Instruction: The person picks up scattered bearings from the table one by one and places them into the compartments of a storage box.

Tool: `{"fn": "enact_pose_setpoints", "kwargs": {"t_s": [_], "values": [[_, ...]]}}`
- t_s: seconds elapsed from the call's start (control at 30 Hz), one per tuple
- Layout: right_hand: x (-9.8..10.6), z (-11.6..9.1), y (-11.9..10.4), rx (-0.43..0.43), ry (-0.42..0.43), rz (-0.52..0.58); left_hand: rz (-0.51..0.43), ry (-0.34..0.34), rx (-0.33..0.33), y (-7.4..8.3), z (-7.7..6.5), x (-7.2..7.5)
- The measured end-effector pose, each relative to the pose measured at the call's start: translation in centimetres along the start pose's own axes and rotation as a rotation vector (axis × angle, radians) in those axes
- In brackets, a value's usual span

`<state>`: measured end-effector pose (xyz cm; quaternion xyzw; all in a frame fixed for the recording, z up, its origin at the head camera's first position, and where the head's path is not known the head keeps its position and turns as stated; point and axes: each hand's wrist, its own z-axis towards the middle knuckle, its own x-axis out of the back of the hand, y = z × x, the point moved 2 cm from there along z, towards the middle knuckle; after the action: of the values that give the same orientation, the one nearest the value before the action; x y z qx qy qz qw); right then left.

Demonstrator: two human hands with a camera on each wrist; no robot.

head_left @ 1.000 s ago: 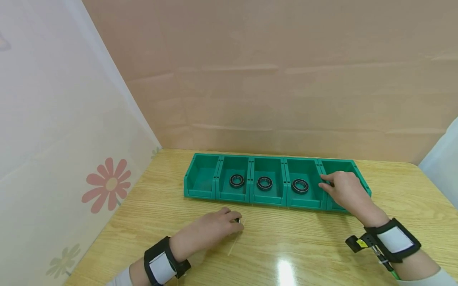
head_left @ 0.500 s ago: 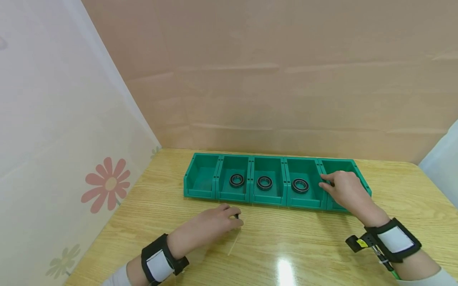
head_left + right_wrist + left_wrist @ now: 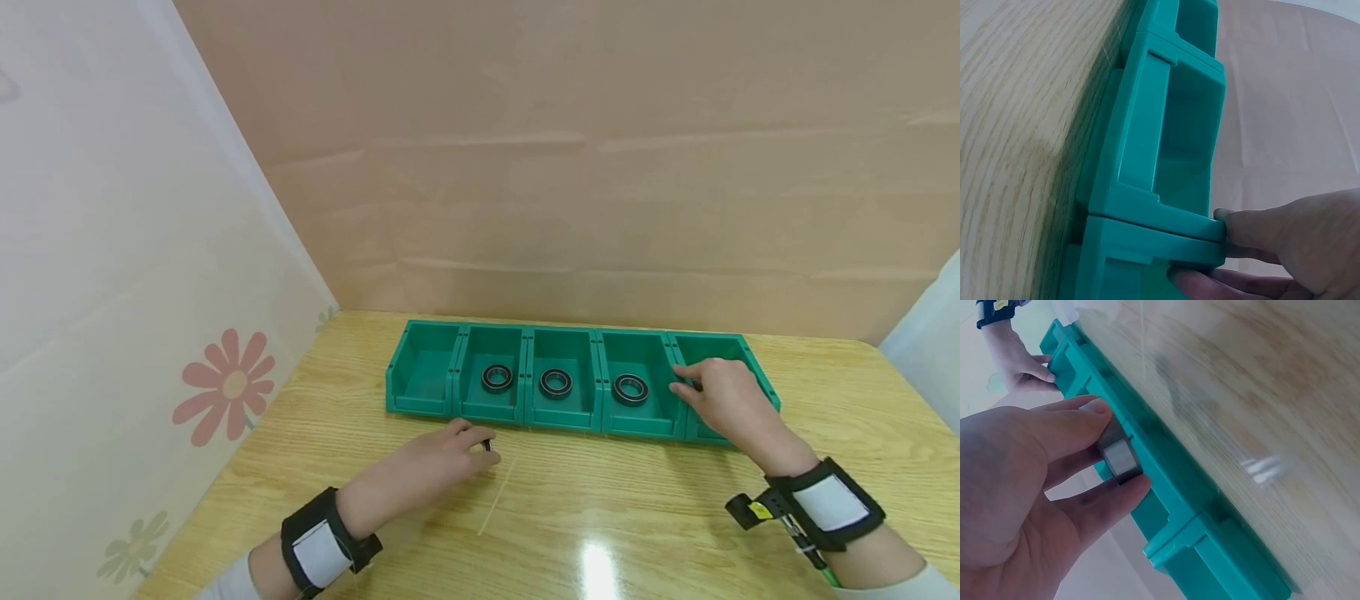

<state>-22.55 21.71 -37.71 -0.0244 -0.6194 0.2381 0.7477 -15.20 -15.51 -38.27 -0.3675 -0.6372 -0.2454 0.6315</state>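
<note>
In the head view my left hand [image 3: 423, 471] is over the table in front of the green bins [image 3: 491, 412], pinching a small bearing [image 3: 487, 446]. The left wrist view shows the bearing's shiny metal rim [image 3: 1120, 457] edge-on between thumb and fingertips. My right hand [image 3: 731, 402] is at the right end of the row; in the right wrist view its thumb and fingers pinch the wall [image 3: 1194, 247] between two adjoining bins. A small dark patch beneath that hand is too hidden to identify. Three larger black-sealed bearings, a left one [image 3: 497, 368], a middle one [image 3: 555, 372] and a right one [image 3: 629, 378], lie flat in separate bins.
The bins stand in a joined row on a wood-grain table [image 3: 600, 500], near a brown paper backdrop [image 3: 562, 208]. A flowered white sheet [image 3: 112, 333] borders the left side. Thin clear tape [image 3: 497, 498] lies on the table by my left hand.
My left hand has shifted left and slightly toward the bins, carrying the small bearing. The right hand stays at the bin wall, and the bearings in the bins have not moved.
</note>
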Motion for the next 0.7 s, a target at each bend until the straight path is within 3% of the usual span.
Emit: {"fn": "enact_pose_setpoints", "kwargs": {"t_s": [0.7], "values": [[-0.1,0.0,0.2,0.002,-0.003,-0.007,0.067,0.075,0.041,-1.5,-0.6,0.2]]}}
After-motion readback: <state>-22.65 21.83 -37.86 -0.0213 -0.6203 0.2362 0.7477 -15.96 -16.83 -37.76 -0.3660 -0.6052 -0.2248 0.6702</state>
